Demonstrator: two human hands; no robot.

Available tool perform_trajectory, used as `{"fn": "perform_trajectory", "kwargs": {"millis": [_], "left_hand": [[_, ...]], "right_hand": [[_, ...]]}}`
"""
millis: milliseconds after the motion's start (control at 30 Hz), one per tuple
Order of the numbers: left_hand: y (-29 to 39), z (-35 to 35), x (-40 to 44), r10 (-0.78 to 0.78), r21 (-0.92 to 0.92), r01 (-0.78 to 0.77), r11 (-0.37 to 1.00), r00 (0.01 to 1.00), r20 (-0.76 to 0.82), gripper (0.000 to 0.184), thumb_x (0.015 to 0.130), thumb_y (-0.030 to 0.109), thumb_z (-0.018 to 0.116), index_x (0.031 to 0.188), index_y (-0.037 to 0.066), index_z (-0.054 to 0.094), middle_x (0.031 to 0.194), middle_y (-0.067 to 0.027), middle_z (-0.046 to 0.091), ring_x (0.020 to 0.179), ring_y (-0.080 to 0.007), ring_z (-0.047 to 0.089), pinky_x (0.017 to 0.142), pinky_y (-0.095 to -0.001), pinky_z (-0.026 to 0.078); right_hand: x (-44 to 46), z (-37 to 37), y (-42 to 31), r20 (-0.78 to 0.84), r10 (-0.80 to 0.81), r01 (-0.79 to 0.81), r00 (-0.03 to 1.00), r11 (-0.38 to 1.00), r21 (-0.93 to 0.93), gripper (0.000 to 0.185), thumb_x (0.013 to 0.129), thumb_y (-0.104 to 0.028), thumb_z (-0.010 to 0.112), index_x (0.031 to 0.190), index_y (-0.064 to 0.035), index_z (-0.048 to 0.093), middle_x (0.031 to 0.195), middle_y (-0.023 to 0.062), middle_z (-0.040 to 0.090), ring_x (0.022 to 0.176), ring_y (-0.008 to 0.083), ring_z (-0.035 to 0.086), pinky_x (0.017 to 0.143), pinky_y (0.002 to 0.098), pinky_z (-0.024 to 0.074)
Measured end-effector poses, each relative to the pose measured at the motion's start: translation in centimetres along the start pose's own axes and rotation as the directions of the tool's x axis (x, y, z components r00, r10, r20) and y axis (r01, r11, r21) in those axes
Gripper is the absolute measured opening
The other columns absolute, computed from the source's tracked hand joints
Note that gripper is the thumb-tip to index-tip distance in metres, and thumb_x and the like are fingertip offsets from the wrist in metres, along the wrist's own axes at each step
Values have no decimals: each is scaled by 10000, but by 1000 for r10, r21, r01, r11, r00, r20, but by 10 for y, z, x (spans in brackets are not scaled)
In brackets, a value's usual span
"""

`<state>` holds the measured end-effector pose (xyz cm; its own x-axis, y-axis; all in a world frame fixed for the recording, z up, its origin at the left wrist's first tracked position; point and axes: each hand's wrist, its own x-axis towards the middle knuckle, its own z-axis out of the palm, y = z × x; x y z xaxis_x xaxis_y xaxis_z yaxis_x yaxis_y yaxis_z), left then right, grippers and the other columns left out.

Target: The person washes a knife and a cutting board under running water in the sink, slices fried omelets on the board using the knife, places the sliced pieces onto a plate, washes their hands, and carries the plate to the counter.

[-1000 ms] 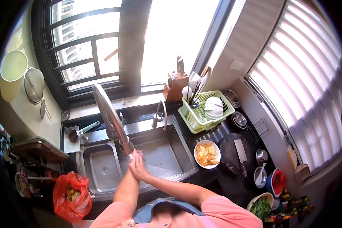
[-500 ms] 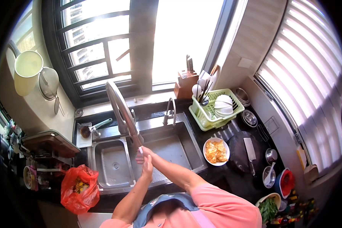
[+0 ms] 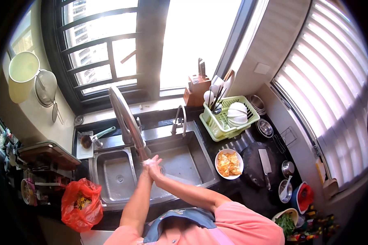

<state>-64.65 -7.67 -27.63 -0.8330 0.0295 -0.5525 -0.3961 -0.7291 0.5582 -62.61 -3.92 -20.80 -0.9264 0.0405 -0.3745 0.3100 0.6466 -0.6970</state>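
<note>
Beneath the spout of the tall curved faucet (image 3: pixel 126 122), my two hands meet over the steel double sink (image 3: pixel 135 163). My left hand (image 3: pixel 148 163) has its fingers at least partly stretched out past the other hand. Against it lies my right hand (image 3: pixel 155 173), whose fingers are mostly hidden. A whitish patch, water or foam, shows where the hands touch. No object is visible in either hand. To the right of the hands is the large basin (image 3: pixel 184 157); the small basin (image 3: pixel 114 169) lies to their left.
A red plastic bag (image 3: pixel 84 212) with scraps sits at left. To the right are a plate of orange-yellow food (image 3: pixel 229 164), a cleaver (image 3: pixel 265 163) on a dark round board (image 3: pixel 251 165), and a green dish rack (image 3: pixel 229 130). A brush (image 3: pixel 98 138) lies behind the small basin.
My hands have shifted against each other, from palms pressed together to one lying across the other. They remain below the spout. The whole view has moved slightly.
</note>
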Motion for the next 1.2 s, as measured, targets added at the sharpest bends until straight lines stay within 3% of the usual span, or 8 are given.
{"fn": "perform_trajectory", "kwargs": {"millis": [133,233,400,533,667,900,1067,1200], "left_hand": [[14,18,33,26,12,-25,1000,993,-113,945,924,753,458,1612,137,255,1576,-166,420,1347,-394,473,1106,-603,363],[10,22,43,80,-286,-136,949,977,-197,953,928,703,511,1603,89,238,1569,-211,388,1378,-409,436,1141,-593,352],[4,12,33,72,-826,-340,449,935,-346,979,927,653,558,1593,24,212,1574,-277,321,1411,-441,389,1198,-603,304],[-16,-16,-12,246,-834,-305,460,946,-211,1102,920,701,557,1568,-82,129,1611,-345,158,1483,-506,255,1235,-619,247],[-35,-20,-48,408,-873,-74,481,901,149,789,983,633,527,1357,-59,464,1320,-202,583,1290,-353,538,1201,-480,358],[-42,22,-79,518,-109,-538,836,838,-170,277,1073,123,469,1322,32,548,1303,-79,599,1168,-208,609,1078,-371,473],[-31,54,-127,663,878,-278,390,746,-59,494,1093,233,398,1549,44,406,1530,-155,492,1395,-275,486,1139,-383,395],[-21,67,-127,524,543,-352,762,829,-198,549,1060,385,474,1512,74,479,1418,-144,590,1296,-270,562,1088,-361,430]], "right_hand": [[-35,-48,12,274,-327,349,905,936,-37,1015,932,-465,616,1601,71,71,1627,368,60,1542,503,66,1259,531,147],[-65,-60,15,217,-448,404,867,888,221,1049,926,-480,653,1578,111,82,1604,374,147,1531,471,169,1245,497,203],[5,-18,47,407,-332,-159,851,575,802,794,1013,-153,552,1612,26,61,1628,193,321,1436,293,406,1150,397,363],[18,8,68,664,-247,-644,706,169,746,458,1041,-307,552,1410,-49,469,1298,185,624,1168,337,630,1020,474,513],[33,-31,47,820,-393,-885,416,32,465,384,1045,-312,566,1299,-25,585,1190,163,685,1098,289,664,1014,445,522],[50,-22,32,865,-76,-777,497,406,482,295,1050,-317,542,824,-137,599,694,12,615,642,179,624,607,348,556],[106,33,82,859,-141,-690,492,538,484,402,1066,-461,448,857,-156,606,642,10,579,593,204,595,592,375,532],[45,-23,28,790,82,-744,608,407,530,473,1071,-507,399,1088,-83,609,847,94,674,667,214,624,623,381,555]]}}
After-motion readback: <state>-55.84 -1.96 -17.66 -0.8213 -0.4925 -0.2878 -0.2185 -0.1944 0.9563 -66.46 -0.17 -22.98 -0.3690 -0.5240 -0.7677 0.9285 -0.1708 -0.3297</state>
